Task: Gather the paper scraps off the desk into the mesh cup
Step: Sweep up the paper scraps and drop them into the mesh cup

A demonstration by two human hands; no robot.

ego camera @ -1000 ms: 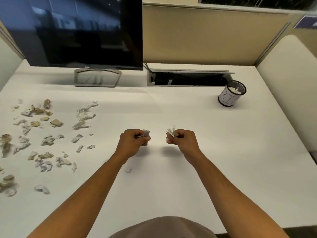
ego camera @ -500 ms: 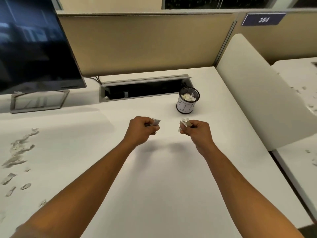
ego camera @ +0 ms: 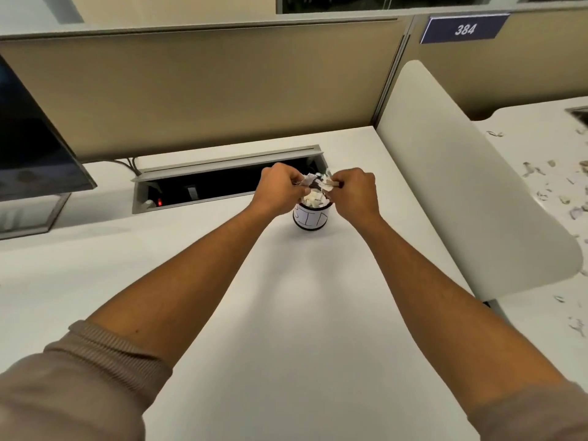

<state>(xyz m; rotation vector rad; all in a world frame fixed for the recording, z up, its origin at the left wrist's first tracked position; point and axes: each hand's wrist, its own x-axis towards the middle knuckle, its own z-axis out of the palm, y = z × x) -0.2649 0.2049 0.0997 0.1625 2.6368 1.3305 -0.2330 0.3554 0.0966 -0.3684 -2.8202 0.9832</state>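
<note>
Both hands, left hand [ego camera: 280,189] and right hand [ego camera: 353,192], curled tight on paper scraps [ego camera: 313,183] at frame centre, directly over the mesh cup [ego camera: 311,218], ready for dropping inside.

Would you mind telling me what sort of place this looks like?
Most likely an open-plan office cubicle: a tan partition panel backs the white desk, a numbered plate reading 384 marks the station, and a monitor stands at left.

white desk [ego camera: 311,313], white-labelled black mesh cup [ego camera: 311,219], tan partition [ego camera: 222,90]
</note>
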